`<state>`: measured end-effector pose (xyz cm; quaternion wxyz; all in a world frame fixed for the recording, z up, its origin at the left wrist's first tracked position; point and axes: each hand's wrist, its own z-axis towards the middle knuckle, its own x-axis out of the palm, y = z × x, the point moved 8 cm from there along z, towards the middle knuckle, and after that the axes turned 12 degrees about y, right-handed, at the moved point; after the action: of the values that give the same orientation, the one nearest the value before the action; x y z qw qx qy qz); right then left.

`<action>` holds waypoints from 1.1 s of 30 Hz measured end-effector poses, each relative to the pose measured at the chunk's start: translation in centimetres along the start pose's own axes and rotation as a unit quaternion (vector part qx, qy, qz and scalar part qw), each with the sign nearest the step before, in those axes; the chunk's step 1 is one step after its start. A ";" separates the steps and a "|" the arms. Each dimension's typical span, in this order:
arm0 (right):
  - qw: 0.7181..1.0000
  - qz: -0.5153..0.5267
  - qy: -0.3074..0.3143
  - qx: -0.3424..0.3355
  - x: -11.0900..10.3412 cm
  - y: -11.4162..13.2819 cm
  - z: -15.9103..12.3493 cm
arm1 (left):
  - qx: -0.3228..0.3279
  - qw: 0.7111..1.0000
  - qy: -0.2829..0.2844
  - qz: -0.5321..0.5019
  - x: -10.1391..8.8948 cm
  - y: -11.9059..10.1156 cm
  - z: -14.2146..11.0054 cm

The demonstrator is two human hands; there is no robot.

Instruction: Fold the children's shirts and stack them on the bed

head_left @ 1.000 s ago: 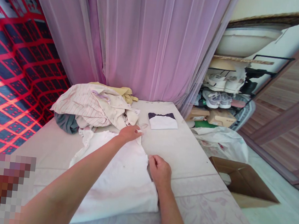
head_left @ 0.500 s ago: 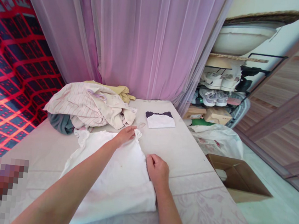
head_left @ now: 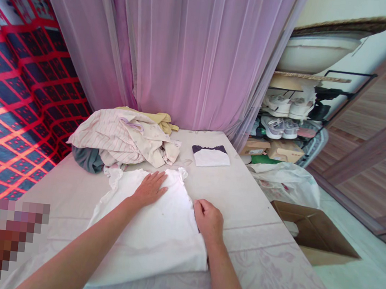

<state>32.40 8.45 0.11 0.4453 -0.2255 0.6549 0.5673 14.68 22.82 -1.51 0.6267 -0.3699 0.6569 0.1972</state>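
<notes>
A white shirt (head_left: 159,237) with ruffled shoulder edges lies spread on the bed (head_left: 253,261). My left hand (head_left: 150,188) rests flat on its upper part, fingers stretched out and palm down. At the shirt's right edge, my right hand (head_left: 210,220) is closed, with the fingertips gripping the side of the cloth. Beyond the hands sits a small folded garment (head_left: 211,158), white with a dark purple top. To the left of it is a heap of rumpled clothes (head_left: 124,137), with striped pinkish, yellow and grey-green pieces.
A pinkish-purple curtain (head_left: 188,61) hangs along the far edge of the bed. To the right of the bed stand an open cardboard box (head_left: 325,232), a white plastic bag (head_left: 292,182) and a shoe rack (head_left: 335,99). Red-and-dark patterned cloth (head_left: 31,77) hangs at the left.
My left hand has moved from the ruffled shoulder back and left onto the shirt's upper part, flattening out. My right hand stays closed at the right edge. The view has shifted slightly.
</notes>
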 end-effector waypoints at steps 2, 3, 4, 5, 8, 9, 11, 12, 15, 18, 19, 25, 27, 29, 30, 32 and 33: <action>1.000 0.002 0.001 0.001 0.0 0.0 0.0 | -0.004 1.000 -0.003 0.012 0.0 -0.3 -0.2; 1.000 0.003 0.001 0.002 0.0 0.0 0.0 | -0.005 1.000 -0.009 0.014 -0.2 -0.4 -0.3; 1.000 0.004 0.000 0.003 -0.1 -0.1 0.0 | -0.005 1.000 -0.017 0.017 -0.4 -0.5 -0.5; 1.000 0.005 0.000 0.003 -0.1 -0.1 0.0 | -0.002 0.999 -0.027 0.020 -0.6 -0.7 -0.7; 1.000 0.008 0.000 0.004 0.0 -0.1 0.0 | 0.016 0.998 -0.045 0.030 -1.3 -1.3 -1.0; 1.000 0.009 0.000 0.003 0.0 -0.1 0.0 | 0.015 0.998 -0.045 0.030 -1.6 -1.3 -1.0; 1.000 0.011 0.001 0.001 0.0 -0.1 0.0 | -0.008 0.999 -0.040 0.020 -2.1 -0.9 -0.5; 1.000 0.011 0.001 0.000 0.0 -0.1 0.0 | -0.026 0.999 -0.038 0.014 -2.4 -0.4 -0.2; 1.000 0.013 -0.001 -0.001 0.0 0.0 0.0 | -0.085 0.996 -0.033 0.003 -3.5 1.0 1.4; 1.000 0.017 -0.005 0.001 -0.1 0.0 0.0 | -0.131 0.991 -0.015 -0.007 -4.2 2.0 3.2; 1.000 0.020 -0.004 0.002 -0.1 0.0 0.1 | -0.142 0.990 -0.009 -0.010 -4.4 2.1 3.7; 1.000 0.020 -0.013 0.004 -0.3 0.1 0.0 | -0.174 0.984 0.000 -0.039 -4.5 1.7 5.1; 1.000 0.013 -0.013 0.007 -0.3 0.0 0.0 | -0.172 0.984 -0.003 -0.055 -4.4 1.6 5.2; 1.000 0.006 -0.012 0.008 -0.2 0.0 0.0 | -0.166 0.983 -0.010 -0.074 -4.2 1.4 5.3; 1.000 0.004 -0.011 0.007 -0.2 0.0 0.0 | -0.162 0.983 -0.014 -0.084 -4.2 1.4 5.3; 1.000 0.000 -0.010 0.005 -0.1 0.0 0.1 | -0.155 0.983 -0.023 -0.100 -4.0 1.4 5.4; 1.000 -0.001 -0.010 0.004 -0.1 0.0 0.1 | -0.154 0.982 -0.027 -0.106 -4.0 1.4 5.4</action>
<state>32.43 8.52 0.19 0.4531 -0.2187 0.6525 0.5667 17.05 28.57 1.32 0.5969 -0.5241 0.5588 0.2382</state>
